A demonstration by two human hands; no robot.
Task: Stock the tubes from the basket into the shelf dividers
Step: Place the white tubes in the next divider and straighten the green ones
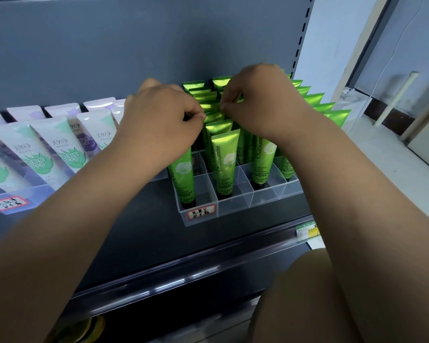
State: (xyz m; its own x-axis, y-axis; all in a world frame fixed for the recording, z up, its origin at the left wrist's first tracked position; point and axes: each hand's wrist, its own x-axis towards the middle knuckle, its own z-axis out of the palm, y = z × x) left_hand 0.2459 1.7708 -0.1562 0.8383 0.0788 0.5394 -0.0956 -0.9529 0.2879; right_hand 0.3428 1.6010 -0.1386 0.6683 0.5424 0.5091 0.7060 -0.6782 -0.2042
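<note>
two hands nip one green tube in the clear divider

both hands are over the clear divider tray (265, 197), which sits on the dark shelf (134, 219) in front of the grey back panel (134, 45). the left hand (164, 122) has its fingers curled in, thumb and forefinger tips pressed together at the left edge of the pinched tube (212, 112). the right hand (260, 100) is curled the same way, and its fingertips nip the right edge of that tube's flat crimped top. the pinched tube stands partway back in the second lane from the left, with more tubes in front of it and behind it.

the other green tubes (223, 157) marked chamomile stand cap down in the tray's lanes, crimped ends up. the rows run back toward the panel, and the front cells of the right-hand lanes hold nothing. a red-bordered label (200, 212) with handwriting is stuck on the tray's front left corner.

left of the tray, pale tubes (60, 144) printed in green and purple lean in a second clear tray with its own red-bordered tag (7, 203). a yellow-green price ticket (307, 231) sits in the shelf's front rail. the person's bare knee (307, 293) shows at lower right.
</note>
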